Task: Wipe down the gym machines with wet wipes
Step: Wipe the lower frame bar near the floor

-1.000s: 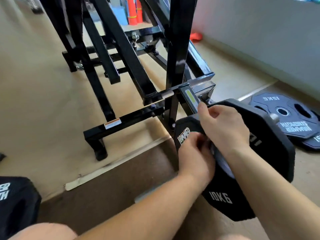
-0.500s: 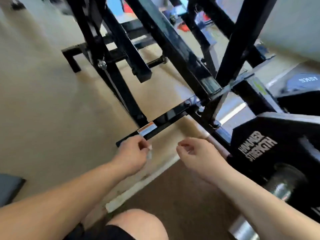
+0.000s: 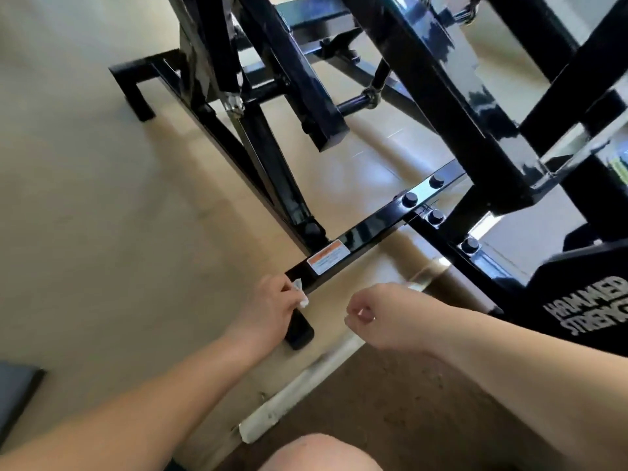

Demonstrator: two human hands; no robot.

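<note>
left hand (image 3: 268,309) pinches a small crumpled white wet wipe (image 3: 300,294) between thumb and curled fingers. only a bit of the wipe shows past the fingertips, and it sits against the near end of the low bar (image 3: 367,232) of the machine frame (image 3: 424,96). the frame is glossy black square tube with bright reflections along its faces. an orange-and-white warning label (image 3: 328,261) is on the bar just beyond the left hand. capped bolts (image 3: 409,198) sit further out along the same bar. the bar's black foot (image 3: 299,331) drops to the floor (image 3: 102,198) right under that hand, partly hidden by it.

right hand (image 3: 387,316) hangs in the air just right of the left one, apart from the bar. its fingers are loosely curled and nothing is visible in them.

edges: a black weight plate (image 3: 584,300) with white lettering stands close to the right of the right hand. frame tubes cross tightly beyond both hands. left of the left hand is open beige floor. a pale strip (image 3: 299,379) below the hands marks the edge between the beige floor and a brown mat (image 3: 407,402). the person's bare knee (image 3: 319,453) is nearest the camera, below both hands.
</note>
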